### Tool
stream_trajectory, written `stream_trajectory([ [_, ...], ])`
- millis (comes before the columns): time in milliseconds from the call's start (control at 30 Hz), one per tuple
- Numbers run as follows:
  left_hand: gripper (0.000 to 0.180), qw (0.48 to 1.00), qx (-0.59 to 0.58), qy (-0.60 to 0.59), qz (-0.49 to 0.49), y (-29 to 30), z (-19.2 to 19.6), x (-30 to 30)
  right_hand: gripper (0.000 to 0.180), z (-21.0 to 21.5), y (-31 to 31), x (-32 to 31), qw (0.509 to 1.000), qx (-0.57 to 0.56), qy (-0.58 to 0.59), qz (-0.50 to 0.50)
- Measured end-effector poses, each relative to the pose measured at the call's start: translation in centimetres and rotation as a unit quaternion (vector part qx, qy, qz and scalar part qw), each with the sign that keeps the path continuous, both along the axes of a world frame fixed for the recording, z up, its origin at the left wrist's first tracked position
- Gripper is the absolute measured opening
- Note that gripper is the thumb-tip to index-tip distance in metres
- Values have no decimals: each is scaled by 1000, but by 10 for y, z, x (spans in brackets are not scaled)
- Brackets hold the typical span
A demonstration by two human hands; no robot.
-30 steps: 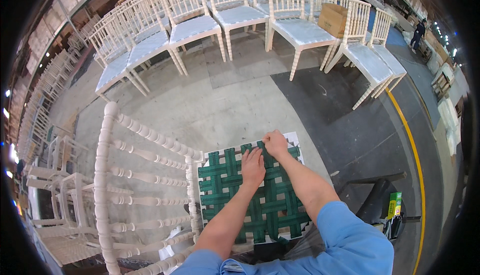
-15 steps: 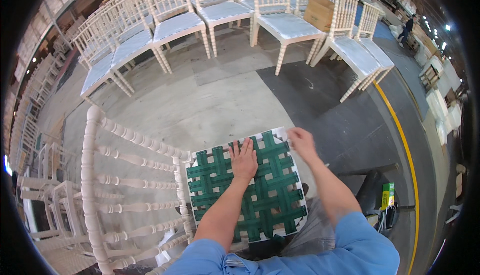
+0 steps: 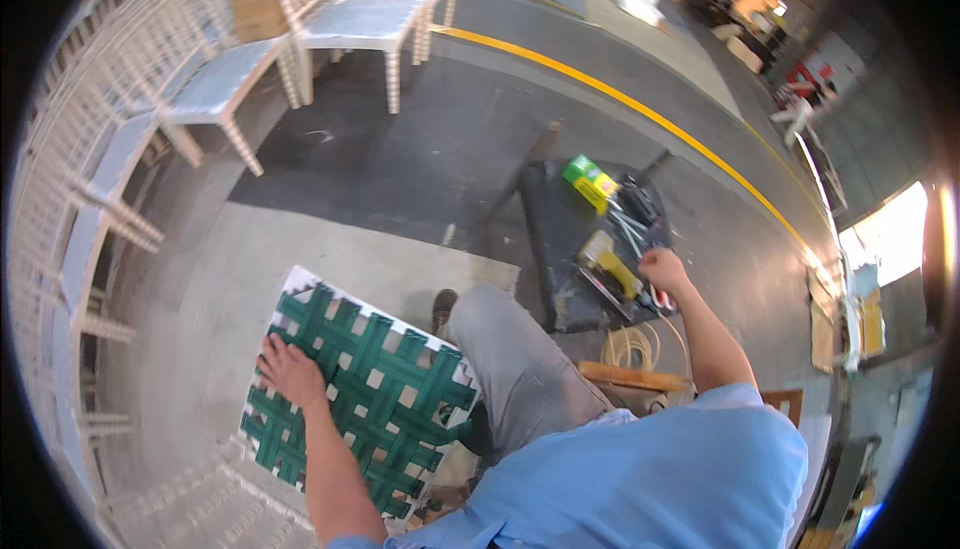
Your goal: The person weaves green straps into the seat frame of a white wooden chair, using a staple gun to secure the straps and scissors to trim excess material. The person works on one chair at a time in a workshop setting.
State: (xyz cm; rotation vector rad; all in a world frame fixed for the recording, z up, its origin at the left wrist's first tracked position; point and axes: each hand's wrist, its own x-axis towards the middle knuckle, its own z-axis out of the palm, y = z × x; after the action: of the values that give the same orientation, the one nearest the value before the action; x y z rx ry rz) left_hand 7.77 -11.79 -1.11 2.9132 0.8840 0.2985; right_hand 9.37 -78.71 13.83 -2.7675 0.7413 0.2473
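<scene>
My left hand lies flat with its fingers spread on a chair seat of woven green webbing straps, stretched over a white frame. Off to the right, my right hand is over a black-topped stool, its fingers curled together. Whatever is in those fingers, if anything, is too small to make out. Close to it lie a yellow tool, probably a staple gun, some pale rods and red-and-white handles. A green and yellow box sits on the stool's far side.
Rows of white chairs with pale seats stand at the far left, a cardboard box among them. A coiled pale hose hangs by a wooden bar near me. A yellow line crosses the floor.
My view has swung to the right. My right hand has left the seat's corner and reached over the stool. My left hand stays on the webbing, now nearer its left edge.
</scene>
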Motion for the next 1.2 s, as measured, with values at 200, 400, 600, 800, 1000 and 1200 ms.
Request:
stream_trajectory([
  [200,47,999,-38,37,-13,11,34,5,50,-52,25,15,993,-3,59,104],
  [400,50,996,-87,-30,-1,31,24,-18,62,-37,42,31,974,180,28,134],
  [600,51,996,-79,-48,0,28,7,-19,59,24,119,27,916,355,2,187],
  [800,51,991,-110,-79,6,32,6,-23,47,82,311,76,834,489,117,228],
  [1000,50,988,-111,-106,5,35,3,-23,30,24,531,95,741,554,205,320],
  [1200,50,984,-116,-135,4,39,-4,-26,30,-24,629,95,766,504,234,322],
])
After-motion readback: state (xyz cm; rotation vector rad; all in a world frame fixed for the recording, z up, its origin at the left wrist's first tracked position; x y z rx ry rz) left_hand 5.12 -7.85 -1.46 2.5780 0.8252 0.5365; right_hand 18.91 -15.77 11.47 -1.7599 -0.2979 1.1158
